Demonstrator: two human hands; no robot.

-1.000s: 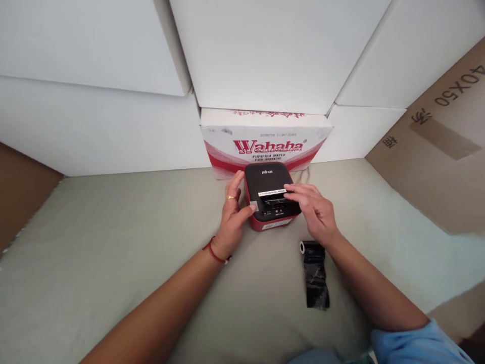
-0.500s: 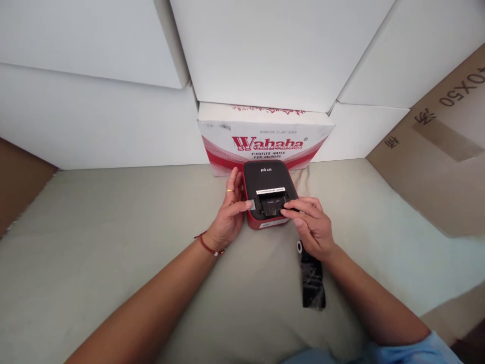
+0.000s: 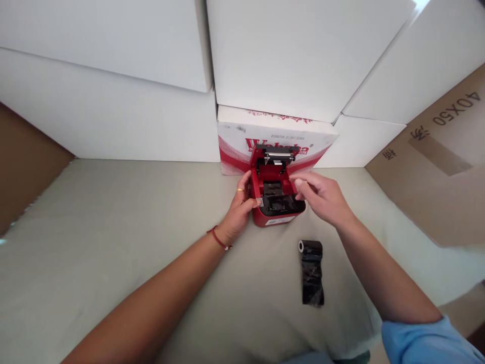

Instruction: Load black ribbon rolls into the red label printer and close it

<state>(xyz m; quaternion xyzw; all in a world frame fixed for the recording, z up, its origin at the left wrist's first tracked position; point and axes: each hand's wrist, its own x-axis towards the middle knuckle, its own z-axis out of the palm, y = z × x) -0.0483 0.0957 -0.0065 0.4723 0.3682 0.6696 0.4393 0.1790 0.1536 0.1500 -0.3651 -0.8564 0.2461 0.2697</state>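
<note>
A small red-and-black label printer [image 3: 278, 219] sits on the cloth with its lid [image 3: 278, 154] raised, showing a red inside. A dark roll [image 3: 273, 189] lies within, and black film [image 3: 281, 203] stretches over the front edge. My left hand [image 3: 238, 213] grips the printer's left side, its thumb on the grey tab at the front corner. At the right rim is my right hand [image 3: 320, 194], fingers partly bent and apart, with nothing visible in them. Nearer to me lies a loose black ribbon roll [image 3: 311, 247] with a white core and a crumpled tail.
A white and red Wahaha water carton [image 3: 235, 146] stands right behind the printer. Large white boxes [image 3: 144, 121] are stacked along the back. A brown cardboard box [image 3: 435, 197] borders the right, and another brown panel [image 3: 26, 167] the left. Pale green cloth [image 3: 159, 202] covers the surface.
The printer's lid has swung up and back, uncovering the inside. My right hand has moved from the front film to the right rim. My left hand keeps its hold.
</note>
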